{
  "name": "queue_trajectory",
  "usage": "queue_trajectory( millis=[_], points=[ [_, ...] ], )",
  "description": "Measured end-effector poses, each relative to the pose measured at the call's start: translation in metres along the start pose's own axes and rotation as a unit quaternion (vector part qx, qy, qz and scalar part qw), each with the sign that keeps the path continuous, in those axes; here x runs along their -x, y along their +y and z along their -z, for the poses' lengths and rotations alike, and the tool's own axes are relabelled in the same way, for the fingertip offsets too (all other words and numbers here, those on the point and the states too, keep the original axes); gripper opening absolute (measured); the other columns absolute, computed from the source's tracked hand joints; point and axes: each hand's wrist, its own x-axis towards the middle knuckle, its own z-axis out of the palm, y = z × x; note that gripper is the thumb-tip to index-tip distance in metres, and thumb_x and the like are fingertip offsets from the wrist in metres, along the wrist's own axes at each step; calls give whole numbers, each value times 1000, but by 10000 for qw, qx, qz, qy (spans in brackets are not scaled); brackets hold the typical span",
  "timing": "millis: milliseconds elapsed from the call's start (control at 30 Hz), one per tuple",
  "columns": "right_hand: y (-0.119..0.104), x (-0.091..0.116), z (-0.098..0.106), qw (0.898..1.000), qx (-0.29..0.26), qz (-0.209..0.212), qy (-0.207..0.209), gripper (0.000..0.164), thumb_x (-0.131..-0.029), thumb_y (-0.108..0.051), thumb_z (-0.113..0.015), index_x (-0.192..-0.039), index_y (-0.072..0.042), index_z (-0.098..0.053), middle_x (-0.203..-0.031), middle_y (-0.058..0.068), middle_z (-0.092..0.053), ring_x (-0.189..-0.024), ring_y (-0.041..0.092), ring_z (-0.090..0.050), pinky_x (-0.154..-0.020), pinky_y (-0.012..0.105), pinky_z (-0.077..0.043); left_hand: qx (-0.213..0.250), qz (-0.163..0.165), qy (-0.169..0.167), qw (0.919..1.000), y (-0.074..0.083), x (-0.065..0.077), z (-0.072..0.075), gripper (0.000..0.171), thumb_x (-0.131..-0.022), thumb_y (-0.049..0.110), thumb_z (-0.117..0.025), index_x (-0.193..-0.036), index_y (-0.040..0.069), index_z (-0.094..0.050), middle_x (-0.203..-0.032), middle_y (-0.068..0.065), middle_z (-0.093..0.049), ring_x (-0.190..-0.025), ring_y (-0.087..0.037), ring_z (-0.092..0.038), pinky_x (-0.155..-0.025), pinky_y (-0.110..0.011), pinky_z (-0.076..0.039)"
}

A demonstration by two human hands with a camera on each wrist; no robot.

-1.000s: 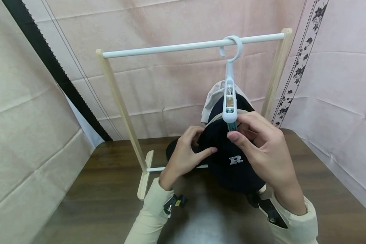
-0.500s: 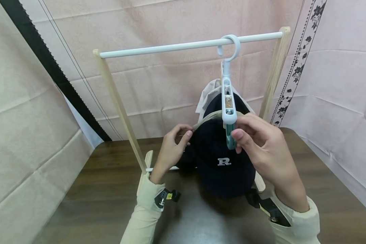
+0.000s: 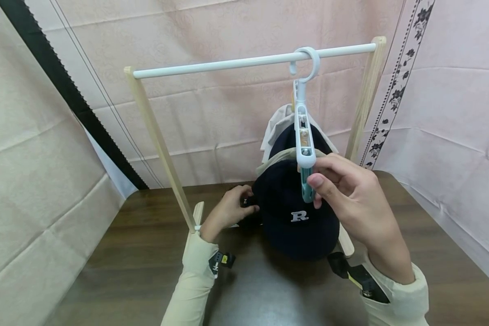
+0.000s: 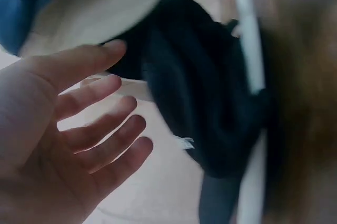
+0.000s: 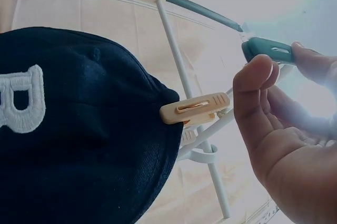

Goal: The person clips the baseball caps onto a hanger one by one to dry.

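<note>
My right hand (image 3: 350,199) pinches a green clothespin (image 3: 307,185) at the low end of a pale blue folding hanger (image 3: 303,122). Hooked over the rack's top bar, that hanger hangs steeply down. Below the clothespin is a navy cap (image 3: 281,235) with a white letter R; in the right wrist view a beige clothespin (image 5: 195,108) grips its edge. My left hand (image 3: 228,210) is beside a bunched black cloth item (image 4: 195,87) low behind the cap. In the left wrist view its fingers are spread, with the thumb overlapping the black fabric.
A wooden rack with a pale top bar (image 3: 212,66) stands on the brown table (image 3: 126,276). More headwear hangs behind the navy cap, including a white piece (image 3: 275,129). The rack's wooden foot (image 3: 346,242) reaches forward at right. Pale cloth walls (image 3: 212,113) enclose the table.
My left hand has left the navy cap, moving left and then lower toward the black item. The cap has swung left and settled. My right hand stays at the green clothespin, which has come more into view.
</note>
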Motion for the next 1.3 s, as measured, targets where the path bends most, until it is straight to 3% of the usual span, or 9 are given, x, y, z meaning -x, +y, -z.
queue_trajectory(
  millis=[67, 200, 300, 433, 567, 767, 900, 1100, 1300],
  points=[
    [0, 0, 0, 10000, -72, 28, -27, 16, -96, 3, -61, -111, 2, -65, -100, 12, -61, -70, 19, -57, -61, 24, -52, -295, 106, -254, 9992, -3, -2, -8, 56, -87, 31, -77, -135, 13, -55, -136, -12, -53, -126, -31, -51, -102, -45, -44],
    [0, 0, 0, 9999, -99, 32, -33, 16, -96, 3, -61, -111, 3, -65, -99, 12, -60, -69, 19, -57, -61, 23, -52, -1134, 225, -402, 9925, -6, -4, -26, 82, -83, 41, -79, -152, 21, -39, -153, -12, -37, -139, -34, -36, -109, -51, -37],
    [0, 0, -1, 10000, -49, -34, -23, 15, -96, 2, -61, -110, 3, -64, -95, 11, -58, -67, 19, -57, -61, 23, -52, -1790, 94, -214, 9836, -8, -5, -39, 77, -82, 41, -80, -147, 17, -48, -151, -14, -40, -136, -35, -39, -107, -52, -38],
    [0, 0, -1, 9999, -24, -132, -36, 14, -96, 2, -61, -109, 2, -64, -93, 12, -59, -67, 19, -57, -61, 24, -52, -2211, -25, 115, 9752, -11, -5, -44, 58, -86, 34, -77, -137, 15, -57, -143, -12, -49, -129, -32, -47, -104, -49, -42],
    [0, -1, -1, 9998, 20, -168, -52, 15, -96, 1, -62, -110, 0, -64, -93, 12, -60, -67, 20, -58, -61, 24, -52, -2145, 74, 362, 9760, -18, -5, -38, 56, -89, 27, -73, -141, 19, -53, -136, -8, -55, -123, -30, -51, -99, -48, -45],
    [0, 0, 0, 9999, 94, -116, -59, 16, -96, 1, -62, -111, 1, -65, -94, 12, -56, -67, 19, -58, -60, 24, -53, -1768, 258, 864, 9801, -27, -5, -25, 39, -88, 17, -69, -125, 17, -56, -122, -4, -62, -109, -29, -58, -91, -49, -48],
    [0, -1, 0, 9998, 122, -141, -71, 16, -96, 0, -62, -112, 1, -65, -93, 12, -55, -66, 19, -57, -60, 24, -52, -1661, 512, 1099, 9786, -28, -2, -12, 32, -91, 18, -67, -120, 14, -57, -118, -6, -65, -106, -31, -62, -91, -51, -48],
    [0, -1, 0, 9996, 248, -135, -75, 16, -96, 1, -62, -112, 0, -65, -93, 11, -55, -65, 19, -57, -60, 23, -52, -1626, 1020, 1493, 9700, -18, 6, 7, 30, -95, 25, -62, -119, 8, -57, -108, -15, -68, -97, -38, -66, -84, -53, -52],
    [0, -1, 1, 9997, 192, -153, -54, 16, -95, 1, -62, -111, 1, -64, -93, 11, -54, -65, 19, -56, -59, 23, -51, -1644, 1449, 1624, 9621, 3, 11, 19, 44, -95, 43, -58, -106, 1, -54, -89, -18, -63, -82, -39, -65, -76, -50, -53]
  ],
)
